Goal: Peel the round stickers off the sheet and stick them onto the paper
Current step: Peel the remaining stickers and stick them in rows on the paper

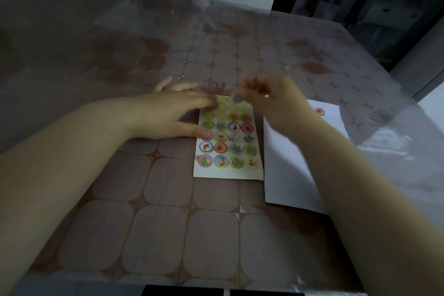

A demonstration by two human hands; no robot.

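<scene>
A sticker sheet (228, 170) with rows of colourful round stickers lies in the middle of the table. My left hand (168, 115) presses flat on the sheet's left edge, fingers straight. My right hand (266, 96) hovers blurred above the sheet's top right corner and pinches a small round sticker (236, 98) between its fingertips. To the right lies a white paper (288, 163), partly under my right forearm, with one red round sticker (319, 111) stuck near its top.
The table (156, 223) wears a brown tiled cloth under clear plastic. Its far right edge (396, 74) drops off toward dark furniture. Crumpled clear plastic (394, 144) lies beyond the paper.
</scene>
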